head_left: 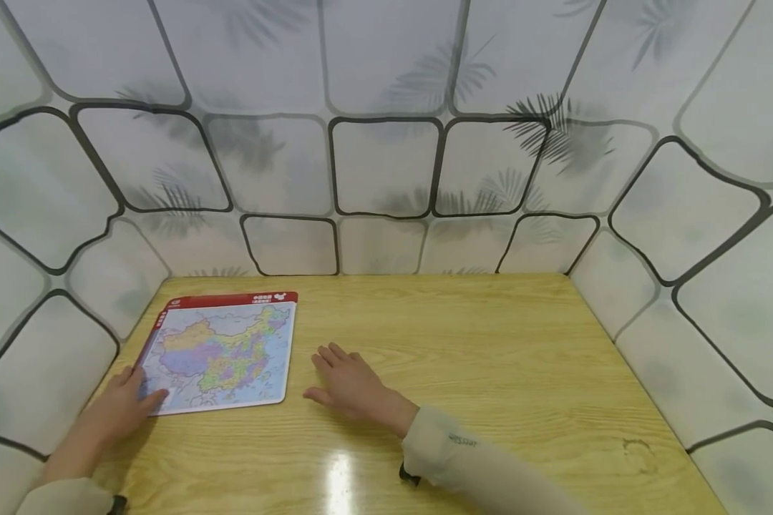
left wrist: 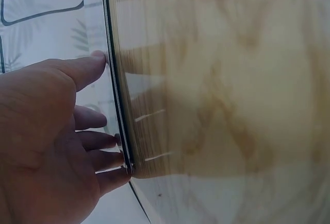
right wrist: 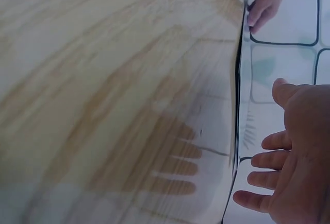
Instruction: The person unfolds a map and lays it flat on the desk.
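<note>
A flat map board (head_left: 225, 350) with rounded corners and a red strip along its top lies at the left of the table. It shows a coloured map of China. My left hand (head_left: 117, 409) holds its lower left edge, the thumb over the printed face and the fingers at the side. The left wrist view has this hand (left wrist: 51, 131) with thumb and fingertips at the board's thin edge (left wrist: 114, 74). My right hand (head_left: 353, 386), palm down with fingers straight, is just right of the board and holds nothing. In the right wrist view, the right hand (right wrist: 294, 157) is clear of the tabletop.
The wood-grain table (head_left: 477, 357) is glossy and reflects light near its front. Behind and on both sides stand pale walls (head_left: 386, 168) with a stone-outline and leaf pattern. A dark scuff mark (head_left: 638, 447) is at the table's right.
</note>
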`<state>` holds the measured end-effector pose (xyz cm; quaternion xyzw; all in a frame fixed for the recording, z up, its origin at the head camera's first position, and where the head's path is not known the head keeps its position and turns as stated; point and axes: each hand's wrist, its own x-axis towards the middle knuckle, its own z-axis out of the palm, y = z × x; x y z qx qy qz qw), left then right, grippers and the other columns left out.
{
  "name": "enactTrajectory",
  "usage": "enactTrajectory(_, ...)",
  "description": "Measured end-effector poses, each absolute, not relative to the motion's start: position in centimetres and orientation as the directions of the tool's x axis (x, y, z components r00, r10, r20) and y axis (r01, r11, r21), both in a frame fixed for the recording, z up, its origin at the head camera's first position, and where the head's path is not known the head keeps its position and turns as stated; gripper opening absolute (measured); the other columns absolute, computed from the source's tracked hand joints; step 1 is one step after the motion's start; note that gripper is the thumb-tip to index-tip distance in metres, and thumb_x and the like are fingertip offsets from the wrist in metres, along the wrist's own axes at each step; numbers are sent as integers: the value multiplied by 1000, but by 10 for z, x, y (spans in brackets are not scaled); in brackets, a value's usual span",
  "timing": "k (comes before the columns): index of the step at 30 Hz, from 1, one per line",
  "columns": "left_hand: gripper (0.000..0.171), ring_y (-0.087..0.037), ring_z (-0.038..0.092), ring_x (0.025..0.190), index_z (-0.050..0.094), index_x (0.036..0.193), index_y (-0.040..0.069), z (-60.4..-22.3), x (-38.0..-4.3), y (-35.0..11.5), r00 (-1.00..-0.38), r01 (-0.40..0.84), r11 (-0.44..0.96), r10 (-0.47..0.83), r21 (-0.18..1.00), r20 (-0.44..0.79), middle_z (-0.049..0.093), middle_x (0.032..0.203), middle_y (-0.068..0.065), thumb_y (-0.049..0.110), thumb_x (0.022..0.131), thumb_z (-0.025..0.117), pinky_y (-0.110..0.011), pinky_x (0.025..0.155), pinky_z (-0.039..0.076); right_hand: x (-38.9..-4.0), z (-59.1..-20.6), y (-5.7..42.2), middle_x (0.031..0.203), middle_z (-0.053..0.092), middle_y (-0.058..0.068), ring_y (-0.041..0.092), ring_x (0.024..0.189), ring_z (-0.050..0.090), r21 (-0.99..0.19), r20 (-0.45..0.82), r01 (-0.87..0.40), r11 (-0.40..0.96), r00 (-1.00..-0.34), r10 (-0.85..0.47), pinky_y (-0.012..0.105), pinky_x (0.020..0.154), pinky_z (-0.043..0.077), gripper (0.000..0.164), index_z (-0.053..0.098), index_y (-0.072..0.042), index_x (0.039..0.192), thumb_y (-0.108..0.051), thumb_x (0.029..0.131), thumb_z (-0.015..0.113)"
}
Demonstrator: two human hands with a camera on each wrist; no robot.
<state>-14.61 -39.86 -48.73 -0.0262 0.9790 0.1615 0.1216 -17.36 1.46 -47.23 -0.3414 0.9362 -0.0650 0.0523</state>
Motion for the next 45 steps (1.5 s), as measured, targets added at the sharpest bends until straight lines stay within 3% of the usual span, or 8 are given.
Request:
enactTrajectory(6, 79, -73, 20, 130, 29, 136, -32, -489, -143, -391, -986, -25, 957, 24, 289, -165, 16, 138, -59, 37, 107, 52, -77, 107, 28, -173, -480, -1, 164, 38, 9, 25, 153, 29, -121, -56, -654, 747, -747, -663, 46, 117, 39, 69, 42, -11, 158, -58, 108, 37)
enactTrajectory(13, 67, -71, 33, 119, 38, 131, -30, -493, -139, -384, -997, 28, 963, 46, 267, -61, 32, 127, -55, 29, 105, 57, -78, 99, 37, -171, -484, -16, 159, 44, 7, 26, 151, 35, -100, -28, -664, 741, -743, -669, 45, 114, 42, 65, 47, -12, 154, -57, 108, 40)
enactTrajectory(19, 77, -70, 30, 124, 37, 135, -29, -497, -140, -378, -994, 25, 965, 52, 260, -94, 29, 134, -55, 39, 106, 56, -77, 102, 34, -171, -484, -20, 157, 46, 3, 24, 150, 36, -85, -35, -659, 748, -748, -663, 43, 113, 42, 58, 53, -15, 151, -54, 108, 42)
enactTrajectory(26, 87, -73, 22, 130, 34, 139, -29, -495, -139, -368, -988, 15, 962, 56, 274, -143, 20, 141, -58, 49, 105, 53, -79, 105, 29, -173, -485, -16, 136, 58, 0, 22, 139, 47, -47, -4, -674, 738, -738, -674, 41, 103, 47, 41, 66, -18, 135, -45, 109, 48)
enactTrajectory(31, 81, -75, 24, 128, 37, 136, -30, -494, -136, -362, -991, 46, 963, 78, 266, -110, 21, 139, -58, 43, 105, 56, -79, 103, 31, -177, -489, -13, 130, 63, -3, 22, 137, 51, -48, 35, -675, 736, -738, -674, 42, 102, 49, 31, 75, -22, 120, -42, 107, 55)
enactTrajectory(34, 76, -75, 26, 127, 40, 134, -30, -495, -134, -356, -992, 73, 964, 96, 255, -79, 24, 138, -59, 38, 104, 59, -78, 102, 33, -178, -488, -11, 133, 64, -1, 24, 138, 51, -83, 42, -662, 745, -749, -661, 44, 105, 49, 29, 77, -21, 115, -41, 105, 59)
enactTrajectory(38, 75, -74, 28, 127, 41, 133, -29, -496, -131, -349, -992, 84, 964, 105, 252, -68, 25, 138, -59, 37, 104, 61, -77, 103, 34, -178, -486, -7, 143, 61, 4, 26, 142, 49, -143, 19, -633, 761, -771, -637, 44, 109, 47, 34, 74, -16, 123, -41, 104, 62)
enactTrajectory(45, 78, -72, 30, 127, 43, 134, -27, -492, -129, -343, -990, 88, 965, 112, 248, -84, 28, 138, -58, 41, 102, 63, -76, 100, 37, -176, -488, 1, 118, 67, -2, 24, 128, 58, -98, 45, -658, 747, -753, -657, 43, 98, 52, 33, 75, -17, 113, -46, 102, 63)
